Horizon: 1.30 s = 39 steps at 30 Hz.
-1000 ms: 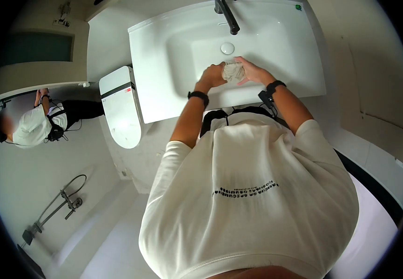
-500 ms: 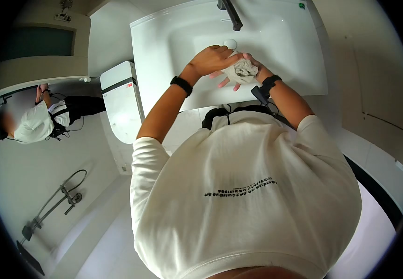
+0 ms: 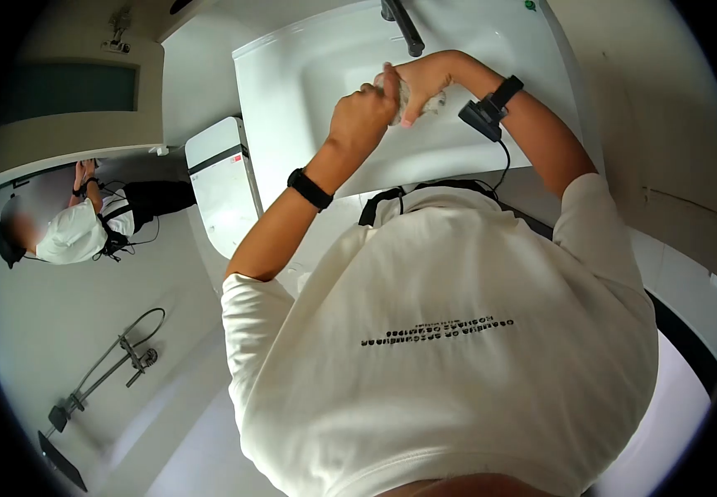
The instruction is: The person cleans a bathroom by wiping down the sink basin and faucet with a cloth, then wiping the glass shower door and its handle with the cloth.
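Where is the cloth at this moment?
In the head view, the pale cloth is bunched up between the left hand and the right hand, over the sink, on the person's side of the faucet.

Through my head view I see the left hand and right hand meeting around a crumpled off-white cloth, just above the glossy white rectangular washbasin. The dark curved metal faucet reaches in near them. I make out a black wristband on the left wrist, and a white-lidded toilet beside the basin.
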Each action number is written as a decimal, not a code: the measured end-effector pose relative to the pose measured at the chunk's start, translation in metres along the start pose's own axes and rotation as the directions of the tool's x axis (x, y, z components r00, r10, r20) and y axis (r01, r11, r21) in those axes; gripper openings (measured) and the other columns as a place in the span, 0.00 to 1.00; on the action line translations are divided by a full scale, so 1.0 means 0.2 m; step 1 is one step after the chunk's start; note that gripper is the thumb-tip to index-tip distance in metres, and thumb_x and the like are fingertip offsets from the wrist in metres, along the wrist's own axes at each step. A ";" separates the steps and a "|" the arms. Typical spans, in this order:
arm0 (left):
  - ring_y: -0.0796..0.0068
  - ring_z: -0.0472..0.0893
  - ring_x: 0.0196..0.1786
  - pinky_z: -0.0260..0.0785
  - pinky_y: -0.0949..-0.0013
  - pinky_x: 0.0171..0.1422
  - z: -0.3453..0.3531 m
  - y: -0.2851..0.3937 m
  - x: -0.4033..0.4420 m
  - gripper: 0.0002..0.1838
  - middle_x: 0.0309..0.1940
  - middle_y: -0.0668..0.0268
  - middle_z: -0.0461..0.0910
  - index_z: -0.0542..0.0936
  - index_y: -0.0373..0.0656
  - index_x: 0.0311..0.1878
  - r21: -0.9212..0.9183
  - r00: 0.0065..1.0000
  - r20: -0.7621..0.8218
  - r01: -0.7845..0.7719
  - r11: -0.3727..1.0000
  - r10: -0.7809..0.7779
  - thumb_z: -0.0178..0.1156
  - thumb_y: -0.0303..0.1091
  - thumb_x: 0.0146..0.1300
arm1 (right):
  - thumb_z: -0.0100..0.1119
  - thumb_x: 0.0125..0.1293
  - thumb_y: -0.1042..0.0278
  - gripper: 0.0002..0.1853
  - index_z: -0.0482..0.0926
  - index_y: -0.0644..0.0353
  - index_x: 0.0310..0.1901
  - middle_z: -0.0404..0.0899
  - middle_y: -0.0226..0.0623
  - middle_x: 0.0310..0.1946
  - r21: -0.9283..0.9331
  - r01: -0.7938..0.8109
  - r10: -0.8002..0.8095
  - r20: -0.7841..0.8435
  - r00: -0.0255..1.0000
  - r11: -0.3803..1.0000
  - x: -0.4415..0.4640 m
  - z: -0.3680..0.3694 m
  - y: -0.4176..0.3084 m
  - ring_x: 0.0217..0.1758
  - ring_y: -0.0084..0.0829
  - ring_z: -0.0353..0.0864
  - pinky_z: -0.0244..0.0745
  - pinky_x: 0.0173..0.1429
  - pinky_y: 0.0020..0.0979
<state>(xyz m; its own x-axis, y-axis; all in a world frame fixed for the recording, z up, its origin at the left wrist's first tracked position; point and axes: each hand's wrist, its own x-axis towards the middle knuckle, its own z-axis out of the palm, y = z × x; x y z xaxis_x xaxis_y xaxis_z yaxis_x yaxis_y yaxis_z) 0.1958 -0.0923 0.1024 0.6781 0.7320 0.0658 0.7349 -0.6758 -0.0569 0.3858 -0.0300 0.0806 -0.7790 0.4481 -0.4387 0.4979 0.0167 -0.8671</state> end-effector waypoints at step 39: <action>0.44 0.83 0.51 0.78 0.50 0.56 0.73 -0.44 0.34 0.19 0.47 0.49 0.84 0.75 0.40 0.53 -0.300 0.854 0.407 0.460 0.836 -0.323 0.62 0.33 0.58 | 0.63 0.55 0.75 0.22 0.75 0.63 0.53 0.86 0.50 0.40 -0.477 -0.374 -0.025 -0.643 0.766 0.795 0.58 0.05 0.30 0.44 0.51 0.86 0.82 0.48 0.47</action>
<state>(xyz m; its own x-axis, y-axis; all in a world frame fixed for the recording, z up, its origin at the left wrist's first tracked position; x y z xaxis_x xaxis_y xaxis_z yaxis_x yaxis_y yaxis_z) 0.1770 0.0300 -0.0345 0.3427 0.8792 -0.3311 0.9252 -0.2545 0.2816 0.3210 0.0130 -0.0242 -0.3640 0.9171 -0.1625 0.8693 0.2719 -0.4129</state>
